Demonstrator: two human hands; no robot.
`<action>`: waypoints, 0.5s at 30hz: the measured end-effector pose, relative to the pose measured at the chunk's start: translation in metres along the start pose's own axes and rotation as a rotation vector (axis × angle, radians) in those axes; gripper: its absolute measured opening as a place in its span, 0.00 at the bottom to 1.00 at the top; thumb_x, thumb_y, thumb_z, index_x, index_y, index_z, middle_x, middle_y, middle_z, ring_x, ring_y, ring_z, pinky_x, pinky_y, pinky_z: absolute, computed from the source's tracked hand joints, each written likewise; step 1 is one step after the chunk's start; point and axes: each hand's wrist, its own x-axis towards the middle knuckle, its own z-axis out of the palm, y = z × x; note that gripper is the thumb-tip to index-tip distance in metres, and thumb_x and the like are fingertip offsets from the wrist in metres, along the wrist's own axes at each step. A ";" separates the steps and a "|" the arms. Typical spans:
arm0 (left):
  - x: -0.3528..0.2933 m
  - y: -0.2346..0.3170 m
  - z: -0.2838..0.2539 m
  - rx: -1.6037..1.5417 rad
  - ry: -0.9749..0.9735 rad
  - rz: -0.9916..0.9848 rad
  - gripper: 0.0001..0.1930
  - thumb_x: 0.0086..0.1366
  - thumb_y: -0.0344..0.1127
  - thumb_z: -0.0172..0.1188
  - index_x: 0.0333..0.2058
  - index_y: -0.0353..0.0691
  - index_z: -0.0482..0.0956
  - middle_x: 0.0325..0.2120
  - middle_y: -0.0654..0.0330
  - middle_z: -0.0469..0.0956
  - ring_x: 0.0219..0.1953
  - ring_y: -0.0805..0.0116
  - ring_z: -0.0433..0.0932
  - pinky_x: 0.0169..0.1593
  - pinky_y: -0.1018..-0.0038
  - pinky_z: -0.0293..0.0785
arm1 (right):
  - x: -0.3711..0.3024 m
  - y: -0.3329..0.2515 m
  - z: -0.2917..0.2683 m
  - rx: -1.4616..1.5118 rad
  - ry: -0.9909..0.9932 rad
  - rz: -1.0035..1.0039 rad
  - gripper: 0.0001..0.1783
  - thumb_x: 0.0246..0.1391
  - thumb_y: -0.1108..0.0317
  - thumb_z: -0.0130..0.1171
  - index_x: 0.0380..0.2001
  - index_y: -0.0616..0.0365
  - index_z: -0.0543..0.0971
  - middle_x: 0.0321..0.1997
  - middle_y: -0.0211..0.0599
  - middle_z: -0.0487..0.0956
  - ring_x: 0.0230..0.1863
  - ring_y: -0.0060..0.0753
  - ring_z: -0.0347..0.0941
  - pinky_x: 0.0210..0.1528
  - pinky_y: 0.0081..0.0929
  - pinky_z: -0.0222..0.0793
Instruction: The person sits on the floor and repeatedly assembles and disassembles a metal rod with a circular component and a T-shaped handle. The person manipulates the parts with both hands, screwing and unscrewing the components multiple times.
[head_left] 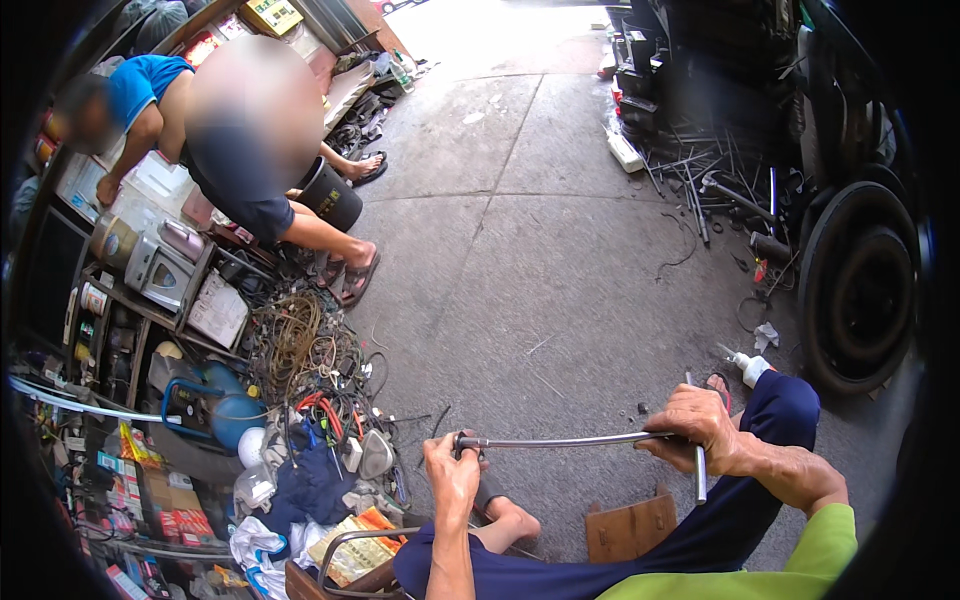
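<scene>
A long shiny metal T-handle wrench (560,441) lies across in front of my lap, its shaft nearly level. My left hand (452,472) is closed around its dark, socket-like left end, with fingers and thumb pinching it. At the other end, my right hand (698,422) grips the shaft where the crossbar (700,480) joins it. That crossbar sticks out above and below the fist. My knees in dark blue trousers are bent beneath the wrench.
Tangled cables (305,350) and clutter line the left, where another person (240,170) bends over a bench beside a black bucket (330,195). A wheel (862,285), loose metal rods (690,190) and a white bottle (752,368) are at right. A wooden piece (630,528) lies near my feet.
</scene>
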 end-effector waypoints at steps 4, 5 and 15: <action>0.001 0.002 -0.005 -0.117 0.017 0.023 0.07 0.60 0.21 0.58 0.37 0.25 0.79 0.39 0.55 0.68 0.30 0.66 0.79 0.25 0.76 0.83 | 0.002 -0.004 -0.001 -0.013 0.008 -0.006 0.11 0.42 0.69 0.72 0.29 0.57 0.80 0.17 0.30 0.75 0.19 0.30 0.71 0.27 0.29 0.62; 0.002 0.003 -0.006 -0.150 0.000 0.025 0.07 0.59 0.20 0.58 0.37 0.25 0.79 0.38 0.55 0.69 0.29 0.67 0.79 0.25 0.76 0.83 | 0.002 -0.004 0.000 -0.018 0.006 -0.004 0.11 0.42 0.69 0.72 0.29 0.58 0.80 0.17 0.30 0.75 0.19 0.30 0.71 0.27 0.29 0.62; -0.003 0.012 -0.005 -0.530 0.163 0.076 0.09 0.55 0.19 0.65 0.36 0.28 0.79 0.26 0.56 0.79 0.24 0.70 0.79 0.25 0.75 0.82 | 0.002 -0.004 0.002 0.043 0.038 0.049 0.11 0.42 0.71 0.72 0.29 0.59 0.80 0.17 0.31 0.75 0.20 0.31 0.73 0.27 0.28 0.65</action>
